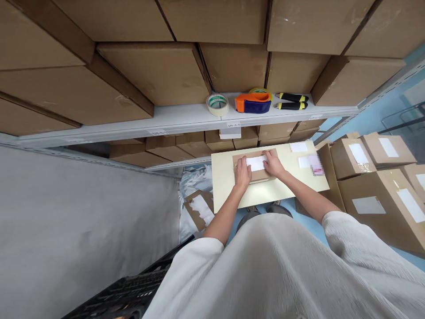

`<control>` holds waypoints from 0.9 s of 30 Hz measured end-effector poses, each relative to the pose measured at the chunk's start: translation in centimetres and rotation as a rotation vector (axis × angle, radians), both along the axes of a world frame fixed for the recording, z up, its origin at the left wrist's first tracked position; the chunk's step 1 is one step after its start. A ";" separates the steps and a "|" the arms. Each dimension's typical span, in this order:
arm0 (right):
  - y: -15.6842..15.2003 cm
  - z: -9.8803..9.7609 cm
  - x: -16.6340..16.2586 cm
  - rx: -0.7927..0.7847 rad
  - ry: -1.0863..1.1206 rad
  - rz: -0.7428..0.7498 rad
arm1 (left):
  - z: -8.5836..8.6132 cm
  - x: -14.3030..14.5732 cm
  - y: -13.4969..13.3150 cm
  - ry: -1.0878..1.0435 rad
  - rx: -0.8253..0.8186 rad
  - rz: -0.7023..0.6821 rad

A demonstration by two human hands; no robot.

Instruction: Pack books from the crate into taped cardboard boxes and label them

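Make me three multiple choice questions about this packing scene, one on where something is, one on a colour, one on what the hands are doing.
1. Where is the tape dispenser?
A. on the shelf
B. on the small table
C. on the floor

2. What colour is the label on the small box?
A. red
B. white
C. green

3. What are the left hand and right hand doing?
A. hanging free
B. lifting a tape roll
C. pressing flat on the small box

Answers: 1 A, it sits on the shelf beside a tape roll. 2 B, the label is white. 3 C, both palms lie on it.

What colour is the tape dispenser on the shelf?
The tape dispenser is orange and dark blue, seen clearly in the head view.
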State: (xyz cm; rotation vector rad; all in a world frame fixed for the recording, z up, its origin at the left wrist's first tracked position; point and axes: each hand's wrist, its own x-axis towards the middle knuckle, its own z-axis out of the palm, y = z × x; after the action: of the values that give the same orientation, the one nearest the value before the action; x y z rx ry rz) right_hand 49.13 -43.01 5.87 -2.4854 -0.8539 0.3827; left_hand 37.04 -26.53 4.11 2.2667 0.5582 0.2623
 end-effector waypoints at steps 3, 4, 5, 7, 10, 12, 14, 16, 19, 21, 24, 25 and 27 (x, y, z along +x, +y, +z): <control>0.0 0.3 -0.3 -0.038 -0.051 -0.021 | 0.8 -0.2 -0.2 0.022 0.003 0.017; -0.1 0.3 -0.4 -0.037 -0.081 -0.032 | 1.0 -0.2 -0.2 0.032 0.017 0.026; -0.1 0.3 -0.5 -0.032 -0.111 -0.039 | 1.3 -0.3 -0.1 0.041 0.038 0.030; -0.3 0.3 -0.9 -0.012 -0.153 -0.012 | 1.5 -0.4 0.1 0.052 0.083 -0.021; -0.5 -0.3 -1.8 0.015 -0.139 0.144 | 1.4 -0.7 0.3 0.035 0.111 -0.232; -0.8 -0.9 -2.5 0.018 -0.113 0.255 | 1.1 -1.0 0.4 0.020 0.103 -0.343; -1.0 -1.5 -3.0 0.003 -0.094 0.324 | 0.8 -1.4 0.5 0.020 0.089 -0.379; -1.4 -2.0 -3.3 -0.024 -0.082 0.357 | 0.5 -1.8 0.6 0.028 0.087 -0.392; -1.7 -2.2 -3.5 -0.053 -0.073 0.363 | 0.3 -2.5 0.9 0.061 0.118 -0.418; -1.7 -2.2 -3.6 -0.059 -0.076 0.347 | 0.3 -2.8 1.1 0.091 0.148 -0.432; -1.6 -2.3 -3.9 -0.080 -0.085 0.309 | 0.2 -2.9 1.1 0.106 0.162 -0.430; -1.6 -2.4 -3.9 -0.091 -0.086 0.294 | 0.1 -2.9 1.0 0.106 0.157 -0.425; -1.8 -2.5 -3.8 -0.108 -0.085 0.261 | 0.0 -2.9 0.9 0.109 0.148 -0.409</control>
State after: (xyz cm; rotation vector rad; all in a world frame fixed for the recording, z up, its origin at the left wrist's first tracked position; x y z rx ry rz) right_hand 45.34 -44.86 3.35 -2.5082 -1.2281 0.4228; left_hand 34.14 -25.65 4.16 2.4873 0.1217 -0.0257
